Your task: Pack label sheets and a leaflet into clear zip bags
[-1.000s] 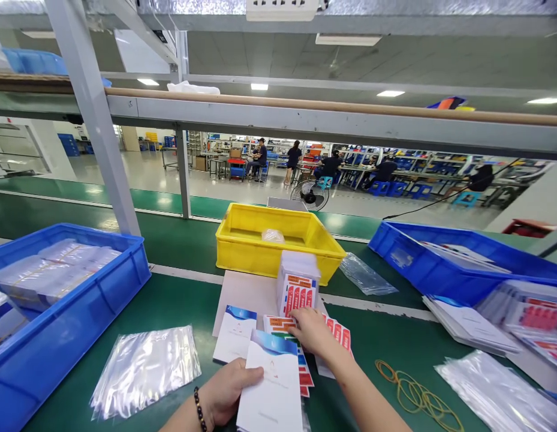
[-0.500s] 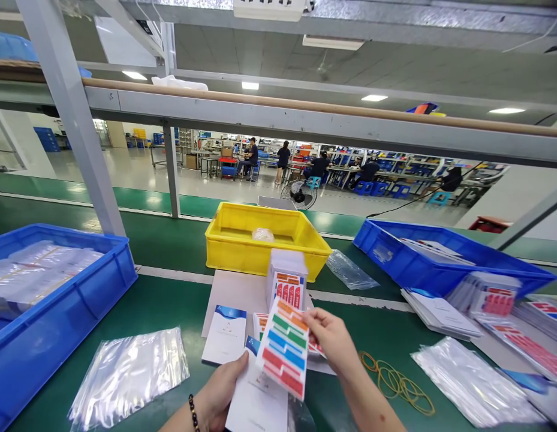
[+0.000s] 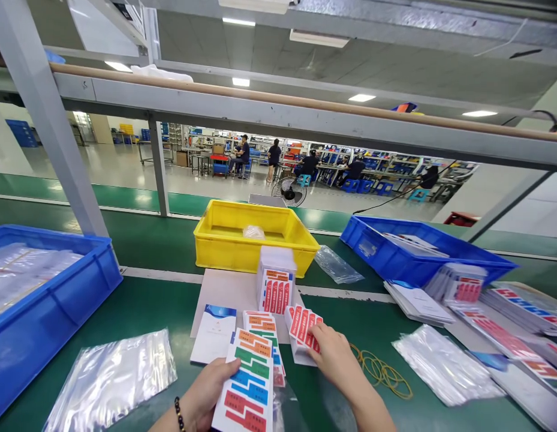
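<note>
My left hand (image 3: 210,387) is closed on a white sheet of orange, green, blue and red stickers (image 3: 247,384), its thumb lying on the sheet's left edge. Whatever is beneath that sheet is hidden. My right hand (image 3: 333,354) pinches the edge of a red label sheet (image 3: 305,326), which is tilted at the top of a small white stack. Between the hands lies a stack of multicoloured sticker sheets (image 3: 265,330). A white booklet with a blue top (image 3: 214,333) is just beyond my left hand. Behind them stands a taller stack with red labels (image 3: 277,291).
A yellow bin (image 3: 253,254) stands at the back centre, with blue bins left (image 3: 96,267) and right (image 3: 395,261). Clear plastic bags (image 3: 114,378) lie at left, more bags (image 3: 444,363) at right. Rubber bands (image 3: 384,373) lie beside my right forearm.
The multicoloured sheet has passed from my right hand into my left, over where the booklet was seen. My right hand has moved to the red label stack. The view has shifted slightly.
</note>
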`<state>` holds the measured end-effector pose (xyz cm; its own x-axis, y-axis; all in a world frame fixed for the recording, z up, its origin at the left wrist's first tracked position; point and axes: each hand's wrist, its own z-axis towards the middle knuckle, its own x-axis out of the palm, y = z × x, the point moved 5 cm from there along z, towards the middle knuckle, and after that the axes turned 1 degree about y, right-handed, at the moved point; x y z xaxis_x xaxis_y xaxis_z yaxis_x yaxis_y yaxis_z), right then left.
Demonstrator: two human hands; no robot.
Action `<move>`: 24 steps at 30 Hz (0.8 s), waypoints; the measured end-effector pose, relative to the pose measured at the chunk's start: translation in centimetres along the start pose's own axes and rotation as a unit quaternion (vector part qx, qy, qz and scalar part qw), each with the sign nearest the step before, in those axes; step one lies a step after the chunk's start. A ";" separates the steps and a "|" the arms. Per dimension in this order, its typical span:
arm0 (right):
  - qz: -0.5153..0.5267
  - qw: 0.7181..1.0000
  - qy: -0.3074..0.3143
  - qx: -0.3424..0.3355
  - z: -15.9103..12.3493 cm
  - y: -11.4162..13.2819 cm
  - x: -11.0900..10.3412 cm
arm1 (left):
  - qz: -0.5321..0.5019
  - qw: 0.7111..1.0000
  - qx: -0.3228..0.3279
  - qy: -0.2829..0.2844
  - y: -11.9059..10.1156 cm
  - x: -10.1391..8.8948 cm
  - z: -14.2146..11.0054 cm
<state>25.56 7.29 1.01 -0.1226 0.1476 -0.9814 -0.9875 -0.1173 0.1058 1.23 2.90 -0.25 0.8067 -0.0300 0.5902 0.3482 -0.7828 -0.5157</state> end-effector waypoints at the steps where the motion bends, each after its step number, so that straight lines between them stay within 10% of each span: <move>1: 0.004 1.000 0.009 -0.008 0.0 -0.1 0.0 | 0.002 1.000 -0.003 0.000 0.0 0.0 -0.1; 12: 0.018 0.997 0.053 -0.053 0.1 0.0 -0.5 | 0.002 1.000 0.015 -0.011 0.2 -0.4 0.4; 18: 0.015 0.993 -0.040 -0.106 -0.5 0.3 -1.3 | 0.003 1.000 0.001 -0.012 0.0 -0.2 0.1; 24: -0.005 0.996 0.026 -0.086 -0.6 1.2 -1.0 | -0.001 1.000 0.010 0.006 0.1 -0.3 0.2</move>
<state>24.58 6.42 1.98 -0.1022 0.0984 -0.9899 -0.9563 -0.2837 0.0705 1.11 2.98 -0.55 0.8007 -0.0357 0.5980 0.3589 -0.7706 -0.5266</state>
